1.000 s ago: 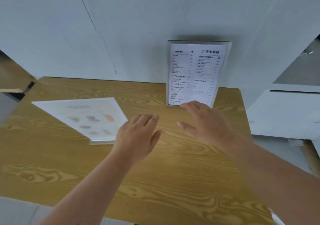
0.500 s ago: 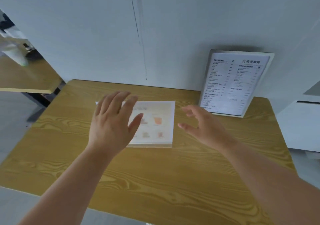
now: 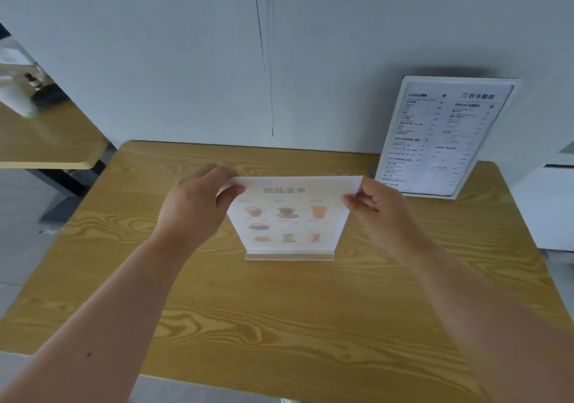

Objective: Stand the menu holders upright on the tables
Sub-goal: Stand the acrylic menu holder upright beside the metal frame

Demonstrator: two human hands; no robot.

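Observation:
A clear menu holder with drink pictures (image 3: 292, 219) stands raised on its base in the middle of the wooden table (image 3: 279, 315), its top leaning toward me. My left hand (image 3: 195, 210) pinches its upper left corner. My right hand (image 3: 377, 213) pinches its upper right corner. A second menu holder with a printed text menu (image 3: 441, 137) stands upright at the table's far right, against the wall.
A grey wall (image 3: 279, 45) runs along the table's far edge. Another wooden table (image 3: 46, 141) lies to the left with a cup and a dark bottle on it. A white cabinet (image 3: 546, 203) stands to the right. The floor shows on the left.
The drink menu holder lay flat on the table before; both hands have closed on its top corners and tipped it up onto its base. The view has shifted left.

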